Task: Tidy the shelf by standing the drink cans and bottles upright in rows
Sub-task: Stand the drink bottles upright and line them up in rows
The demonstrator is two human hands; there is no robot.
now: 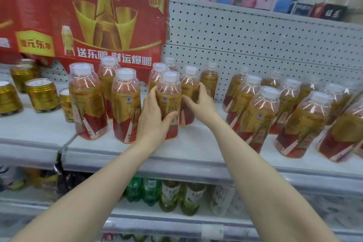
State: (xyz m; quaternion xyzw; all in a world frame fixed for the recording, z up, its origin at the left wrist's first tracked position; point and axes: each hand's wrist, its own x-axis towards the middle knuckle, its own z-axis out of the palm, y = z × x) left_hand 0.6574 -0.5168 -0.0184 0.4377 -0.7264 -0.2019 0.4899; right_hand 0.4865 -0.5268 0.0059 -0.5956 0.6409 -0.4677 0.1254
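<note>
Front bottle [169,102] stands upright near the middle of the shelf [196,149], w/ a white cap and a gold & red label. Left hand [152,122] grips it, thumb across the label front and fingers curled round its 9 o'clock side.

Just beside it at 2 o'clock is a 2nd bottle [190,84], also upright. Right hand [200,104] wraps round this one, thumb on the near side and fingers round the 3 o'clock side.

More of the same bottles stand behind these two, at 12 o'clock. The left bottles [86,100] stand at 9 o'clock, close to the shelf edge. The right bottles [257,118] stand at 3 o'clock, in rows running back to the pegboard [255,35], apart from the held pair.

Gold cans [42,94] stand upright farther out at 9 o'clock. A red carton [84,21] sits at 10–11 o'clock, behind the cans & left bottles. Green drinks [151,190] are on the shelf below, at 6 o'clock.
</note>
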